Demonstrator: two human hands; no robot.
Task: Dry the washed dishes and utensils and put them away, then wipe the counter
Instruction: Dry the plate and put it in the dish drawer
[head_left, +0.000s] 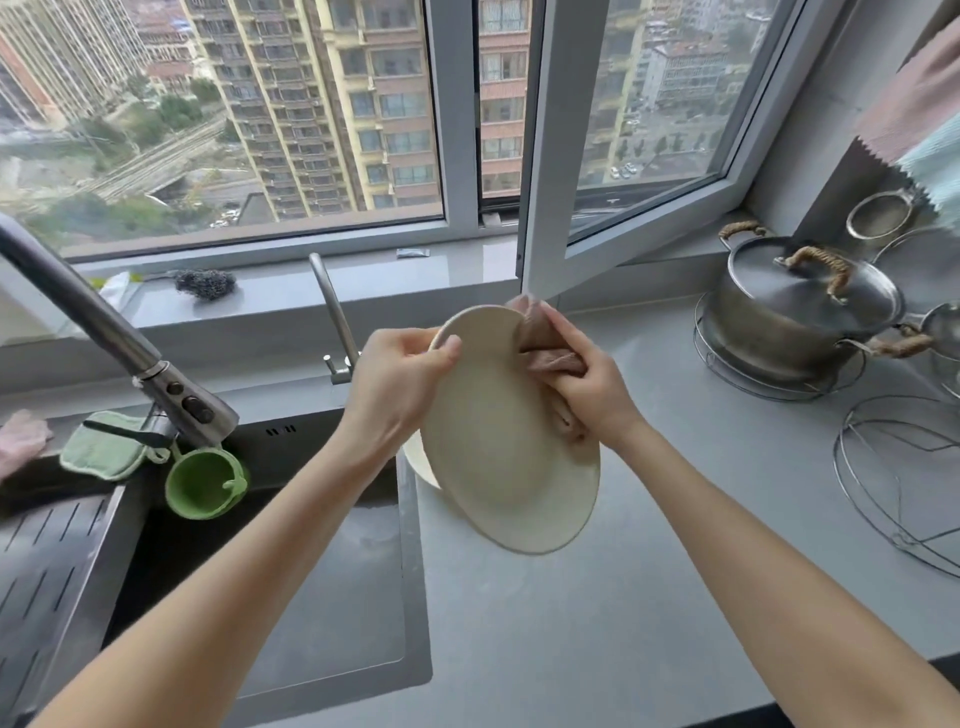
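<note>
A cream plate (506, 452) is held tilted above the grey counter (649, 545), its underside facing me. My left hand (397, 387) grips its upper left rim, thumb over the edge. My right hand (582, 382) clutches a bunched brown cloth (550, 358) against the plate's upper right edge. Part of the cloth is hidden behind the plate. Below the plate, another pale dish (418, 465) peeks out beside the sink.
A dark sink (291, 571) lies at left with a pull-down tap (130, 358), a small tap (335, 322), a green cup (205, 483) and a green cloth (104, 449). A lidded steel pot (800, 306) and wire racks (904, 483) stand at right. An open window frame (550, 156) juts inward.
</note>
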